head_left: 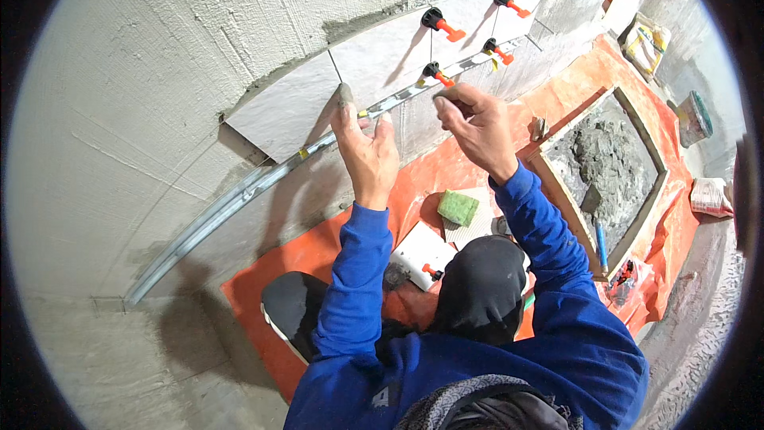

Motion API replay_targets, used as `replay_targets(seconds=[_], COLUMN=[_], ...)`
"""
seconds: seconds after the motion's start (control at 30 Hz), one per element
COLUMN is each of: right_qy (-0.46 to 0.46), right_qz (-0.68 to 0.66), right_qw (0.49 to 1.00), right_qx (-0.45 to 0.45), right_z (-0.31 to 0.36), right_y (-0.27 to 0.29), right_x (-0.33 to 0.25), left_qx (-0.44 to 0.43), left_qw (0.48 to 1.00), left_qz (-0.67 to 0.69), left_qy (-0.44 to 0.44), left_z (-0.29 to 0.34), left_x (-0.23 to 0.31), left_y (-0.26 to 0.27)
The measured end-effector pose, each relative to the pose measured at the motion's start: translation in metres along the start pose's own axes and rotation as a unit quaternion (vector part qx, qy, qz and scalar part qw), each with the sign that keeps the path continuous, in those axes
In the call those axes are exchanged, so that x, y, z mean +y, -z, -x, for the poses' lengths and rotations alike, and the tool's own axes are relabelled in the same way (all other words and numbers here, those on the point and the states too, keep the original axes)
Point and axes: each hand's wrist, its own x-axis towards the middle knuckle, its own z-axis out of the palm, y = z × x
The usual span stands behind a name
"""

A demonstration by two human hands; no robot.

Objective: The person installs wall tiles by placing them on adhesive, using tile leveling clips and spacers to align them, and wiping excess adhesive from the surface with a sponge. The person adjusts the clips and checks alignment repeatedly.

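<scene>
My left hand (pixel 369 161) reaches up to the lower edge of a row of pale grey wall tiles (pixel 286 111). Its fingers are apart, the fingertips by the joint between two tiles and beside a small yellow piece (pixel 364 115) on the metal rail (pixel 239 191). The rail runs along under the tiles. My right hand (pixel 479 126) is closed, fingers curled and pinched, just below a black-and-red tile levelling clamp (pixel 437 73). Whatever it may hold is hidden. Several such clamps sit on the joints to the right.
Orange sheeting (pixel 318 251) covers the floor. To the right, a wooden-framed tray (pixel 654 185) holds grey mortar and a blue-handled tool (pixel 601 247). A green sponge (pixel 458 208) and a white tile (pixel 422 255) lie by my knees. A bucket (pixel 695 118) and bags stand farther right.
</scene>
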Motion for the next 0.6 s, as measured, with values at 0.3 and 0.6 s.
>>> replay_targets(seconds=[0.3,0.6], right_qy=[0.054,0.061], right_qz=[-0.002,-0.043], right_qw=[0.997,0.997], right_qx=[-0.053,-0.022], right_z=[0.010,0.002], right_y=[-0.019,-0.026], right_x=[-0.011,-0.004], left_qx=[0.004,0.147], left_qw=[0.999,0.988], left_qz=[-0.028,0.052], left_qy=[-0.044,-0.010], left_z=[-0.003,0.007], left_x=[0.006,-0.005], left_y=[-0.005,0.059])
